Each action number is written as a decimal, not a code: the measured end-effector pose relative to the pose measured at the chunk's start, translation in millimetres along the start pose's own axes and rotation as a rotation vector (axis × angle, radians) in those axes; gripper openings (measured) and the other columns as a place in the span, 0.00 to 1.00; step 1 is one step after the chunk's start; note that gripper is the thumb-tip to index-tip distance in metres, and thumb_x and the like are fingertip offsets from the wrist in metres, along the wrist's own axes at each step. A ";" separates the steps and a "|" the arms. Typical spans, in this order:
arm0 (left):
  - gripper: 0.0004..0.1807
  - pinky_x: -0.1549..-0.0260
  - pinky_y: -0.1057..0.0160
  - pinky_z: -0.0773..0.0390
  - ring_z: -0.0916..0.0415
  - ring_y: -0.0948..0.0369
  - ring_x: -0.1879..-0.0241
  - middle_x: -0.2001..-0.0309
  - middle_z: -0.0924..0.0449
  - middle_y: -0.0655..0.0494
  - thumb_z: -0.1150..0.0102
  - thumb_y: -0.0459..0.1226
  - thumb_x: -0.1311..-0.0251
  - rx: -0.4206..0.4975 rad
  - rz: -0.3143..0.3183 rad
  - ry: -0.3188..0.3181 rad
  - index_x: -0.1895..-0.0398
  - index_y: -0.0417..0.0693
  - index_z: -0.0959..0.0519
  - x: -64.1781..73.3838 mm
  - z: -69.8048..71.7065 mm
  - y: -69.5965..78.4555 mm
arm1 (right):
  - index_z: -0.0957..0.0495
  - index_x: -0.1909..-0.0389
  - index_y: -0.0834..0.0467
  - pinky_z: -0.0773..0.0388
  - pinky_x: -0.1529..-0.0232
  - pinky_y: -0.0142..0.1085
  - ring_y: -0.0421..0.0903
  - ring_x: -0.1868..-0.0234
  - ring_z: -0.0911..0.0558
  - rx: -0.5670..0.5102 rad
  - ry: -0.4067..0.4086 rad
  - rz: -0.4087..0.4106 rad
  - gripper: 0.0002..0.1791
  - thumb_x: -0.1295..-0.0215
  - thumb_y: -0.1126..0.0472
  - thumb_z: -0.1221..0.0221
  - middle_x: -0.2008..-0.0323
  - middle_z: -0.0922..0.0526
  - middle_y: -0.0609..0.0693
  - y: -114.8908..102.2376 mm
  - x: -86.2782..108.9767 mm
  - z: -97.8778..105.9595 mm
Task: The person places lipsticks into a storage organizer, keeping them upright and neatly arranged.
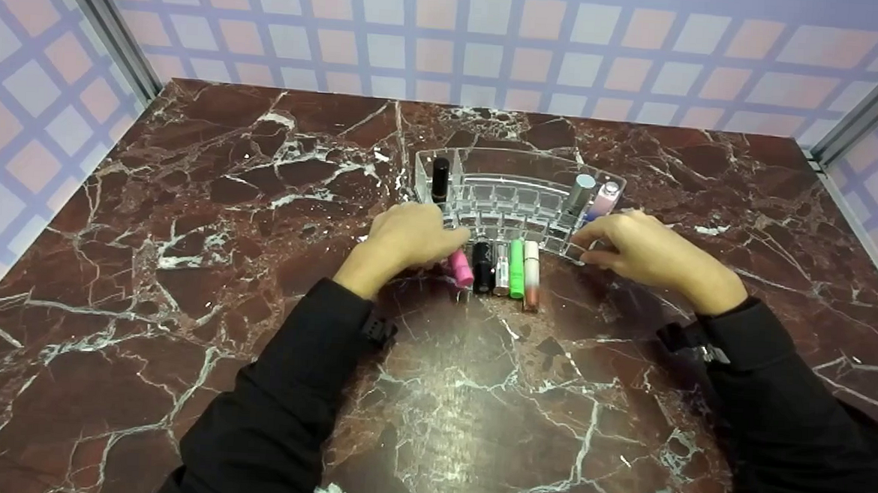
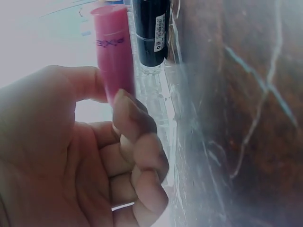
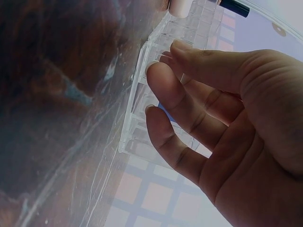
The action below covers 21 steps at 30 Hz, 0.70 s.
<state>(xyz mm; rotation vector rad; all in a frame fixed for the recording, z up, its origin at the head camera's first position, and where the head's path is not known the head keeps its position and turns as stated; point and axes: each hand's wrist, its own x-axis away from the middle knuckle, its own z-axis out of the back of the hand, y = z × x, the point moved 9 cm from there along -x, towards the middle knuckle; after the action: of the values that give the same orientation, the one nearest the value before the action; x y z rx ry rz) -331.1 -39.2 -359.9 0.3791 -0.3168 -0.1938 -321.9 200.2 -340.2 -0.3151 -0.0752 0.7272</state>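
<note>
Between thumb and fingers my left hand pinches a pink cosmetic tube, just left of a short row on the marble table. That row holds a black tube, a clear-and-metallic tube, a green tube and a white-to-red tube. Behind it stands a clear, curved, tiered organizer. At the organizer's right front end is my right hand, fingers loosely bent and holding nothing. Whether its fingertips touch the organizer, I cannot tell.
Upright in the organizer are a black tube at the left, plus a silver-capped tube and a lilac bottle at the right. Checkered panels border the marble table at the back and sides.
</note>
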 end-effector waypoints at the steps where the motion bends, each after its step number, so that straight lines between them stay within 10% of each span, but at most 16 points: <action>1: 0.25 0.83 0.67 0.42 0.42 0.64 0.84 0.83 0.32 0.61 0.52 0.56 0.31 0.043 -0.003 -0.006 0.84 0.56 0.31 -0.2 -0.2 0.4 | 0.15 0.49 0.63 0.16 0.55 0.50 0.50 0.63 0.13 -0.001 0.000 0.001 0.14 0.35 0.69 0.32 0.56 0.12 0.56 -0.1 0.0 0.0; 12: 0.22 0.85 0.69 0.34 0.32 0.63 0.83 0.79 0.21 0.55 0.47 0.51 0.26 0.585 -0.110 -0.027 0.66 0.43 0.16 -1.2 2.9 10.7 | 0.14 0.51 0.61 0.17 0.53 0.50 0.49 0.62 0.13 -0.002 0.006 0.031 0.10 0.31 0.65 0.34 0.58 0.11 0.53 -3.4 -0.2 1.8; 21: 0.22 0.85 0.71 0.35 0.33 0.65 0.83 0.72 0.18 0.48 0.49 0.51 0.22 0.643 -0.197 0.014 0.63 0.46 0.15 -1.9 6.5 21.6 | 0.12 0.55 0.58 0.17 0.56 0.48 0.42 0.69 0.15 0.032 0.114 0.095 0.07 0.29 0.60 0.34 0.62 0.11 0.48 -8.8 -1.2 9.5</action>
<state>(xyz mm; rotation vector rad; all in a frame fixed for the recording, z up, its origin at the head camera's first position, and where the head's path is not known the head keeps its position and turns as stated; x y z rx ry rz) -332.3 -21.2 -346.2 1.0496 -0.3239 -0.2805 -318.8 195.7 -328.4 -0.3310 0.0600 0.8023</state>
